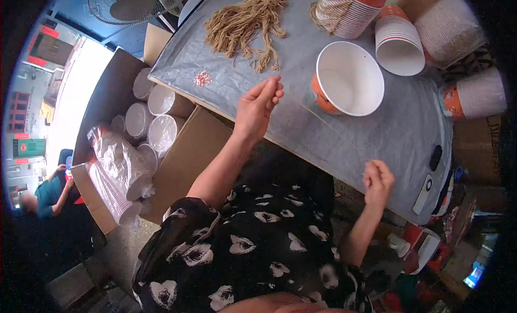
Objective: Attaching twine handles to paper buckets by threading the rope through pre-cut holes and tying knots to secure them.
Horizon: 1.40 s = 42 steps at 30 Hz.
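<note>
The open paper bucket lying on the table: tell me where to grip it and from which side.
Grip the paper bucket by its near rim, coming from the person's side. It lies tilted with its wide white mouth facing the right hand, so the thin rim is exposed there; its orange base points away.

Thin pale string point(328, 125), drawn taut in a straight diagonal line, pinched at both ends, stretched above grey table cover, just beside an open paper bucket

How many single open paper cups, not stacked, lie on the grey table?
1. The open cup lies tilted near the table's middle, beside the left hand. The other cups are in stacks, which may hide more.
</note>
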Available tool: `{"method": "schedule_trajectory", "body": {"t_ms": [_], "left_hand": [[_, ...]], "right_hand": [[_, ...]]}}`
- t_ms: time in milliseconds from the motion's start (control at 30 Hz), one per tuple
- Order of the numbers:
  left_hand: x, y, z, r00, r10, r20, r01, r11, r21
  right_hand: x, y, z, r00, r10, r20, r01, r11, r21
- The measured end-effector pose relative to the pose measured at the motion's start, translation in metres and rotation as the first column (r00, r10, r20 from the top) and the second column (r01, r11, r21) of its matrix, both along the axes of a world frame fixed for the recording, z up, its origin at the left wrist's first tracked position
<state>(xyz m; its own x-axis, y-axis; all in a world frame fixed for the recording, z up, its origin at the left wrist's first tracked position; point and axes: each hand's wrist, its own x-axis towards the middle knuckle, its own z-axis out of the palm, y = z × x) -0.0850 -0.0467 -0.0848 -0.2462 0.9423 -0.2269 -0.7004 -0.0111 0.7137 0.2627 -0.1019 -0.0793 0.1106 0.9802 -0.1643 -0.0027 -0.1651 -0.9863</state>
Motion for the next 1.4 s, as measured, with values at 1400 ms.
{"method": "schedule_trajectory", "body": {"t_ms": [1400], "left_hand": [[0.042, -0.025, 0.041, 0.636, -0.202, -0.745, 0.424, 0.898, 0.119]], "right_hand": [[-0.094, 0.019, 0.03, 0.976, 0.084, -0.202, -0.073, 0.995, 0.064]]}}
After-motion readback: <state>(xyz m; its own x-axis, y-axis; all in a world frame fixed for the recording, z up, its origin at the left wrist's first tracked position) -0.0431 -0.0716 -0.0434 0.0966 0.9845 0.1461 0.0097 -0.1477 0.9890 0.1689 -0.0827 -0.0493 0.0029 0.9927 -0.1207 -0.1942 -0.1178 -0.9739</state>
